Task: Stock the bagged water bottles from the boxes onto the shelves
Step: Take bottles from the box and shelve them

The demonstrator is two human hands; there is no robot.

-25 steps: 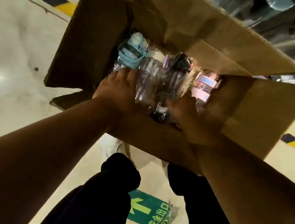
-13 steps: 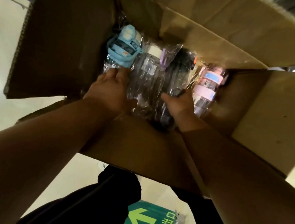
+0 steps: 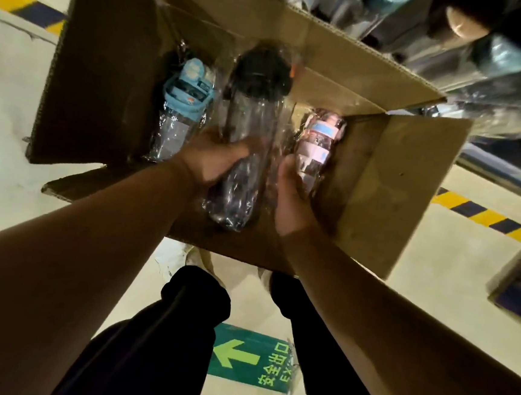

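Note:
An open cardboard box stands on the floor with bagged water bottles inside. My left hand grips a black-lidded bottle in a clear bag around its middle and holds it raised over the box. To its right, my right hand curls round the lower end of a bagged pink-lidded bottle. A bagged blue-lidded bottle lies at the box's left side, untouched. Shelves with bagged bottles show blurred at the top right.
The box flaps stand open to the left, back and right. Yellow-black floor tape runs past the box on both sides. A green exit arrow sign is stuck on the floor between my legs. A dark item sits at the right edge.
The black-lidded bottle has come up out of the box in my left hand. My right hand has shifted from it to the pink-lidded bottle. The view has swung back towards the shelves.

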